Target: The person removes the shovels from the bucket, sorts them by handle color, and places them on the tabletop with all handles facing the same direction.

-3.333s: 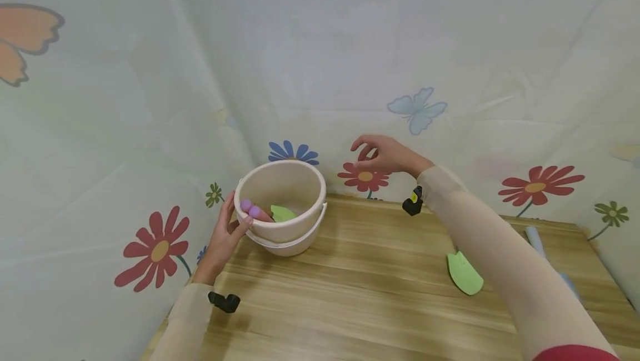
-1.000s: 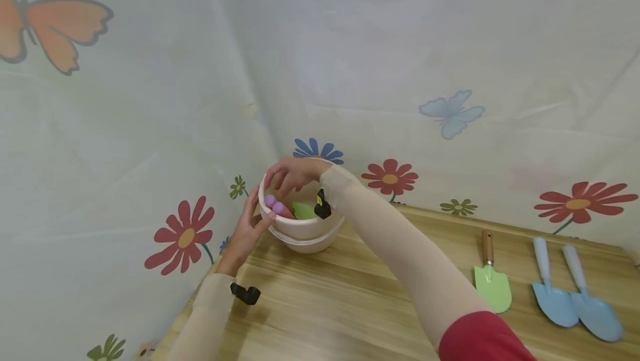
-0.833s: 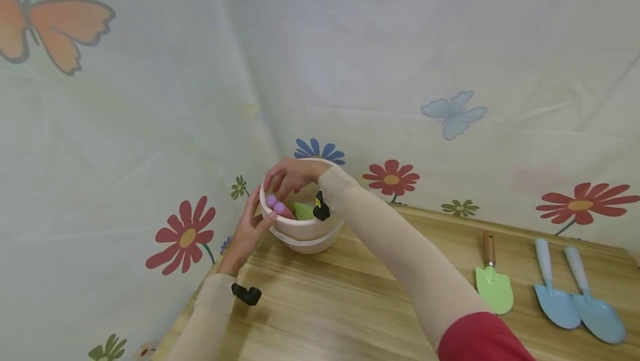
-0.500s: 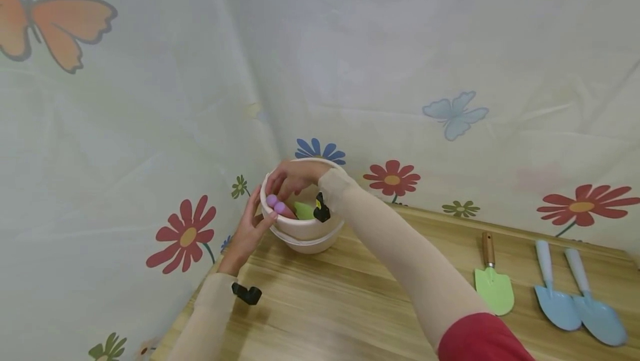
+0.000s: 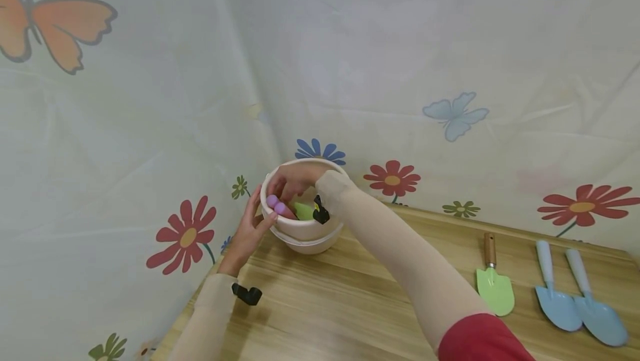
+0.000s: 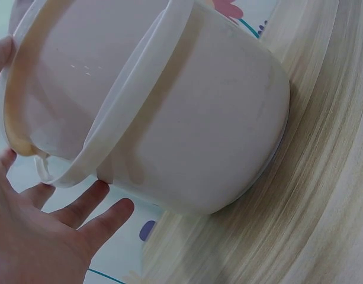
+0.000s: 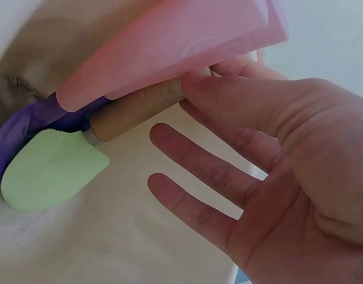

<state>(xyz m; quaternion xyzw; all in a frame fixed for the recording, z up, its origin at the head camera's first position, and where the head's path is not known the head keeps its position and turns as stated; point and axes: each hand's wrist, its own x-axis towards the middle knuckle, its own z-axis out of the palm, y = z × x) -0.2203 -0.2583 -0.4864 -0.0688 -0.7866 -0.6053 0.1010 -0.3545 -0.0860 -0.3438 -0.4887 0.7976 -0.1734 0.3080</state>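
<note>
A white bucket (image 5: 305,230) stands at the table's back left corner. My left hand (image 5: 247,233) rests against its left side, thumb on the rim and fingers spread along the outside. My right hand (image 5: 295,178) reaches inside the bucket. In the right wrist view, thumb and index finger pinch the end of a wooden handle (image 7: 140,109) on a small trowel with a light green blade (image 7: 51,168); the other fingers stay loosely extended. Right beside it lie two trowels with pink handles (image 7: 169,47) and purple blades (image 7: 21,130), also inside the bucket.
To the right on the wooden table (image 5: 320,316) lie a green trowel (image 5: 495,291) with a wooden handle and two blue trowels (image 5: 557,305) with overlapping blades. A flower-printed cloth (image 5: 350,72) hangs close behind the bucket and along the left side.
My right hand has moved left from beside the bucket, where it held nothing, down into it, its fingers slightly deeper now. The left hand stays at the rim. The head view has shifted.
</note>
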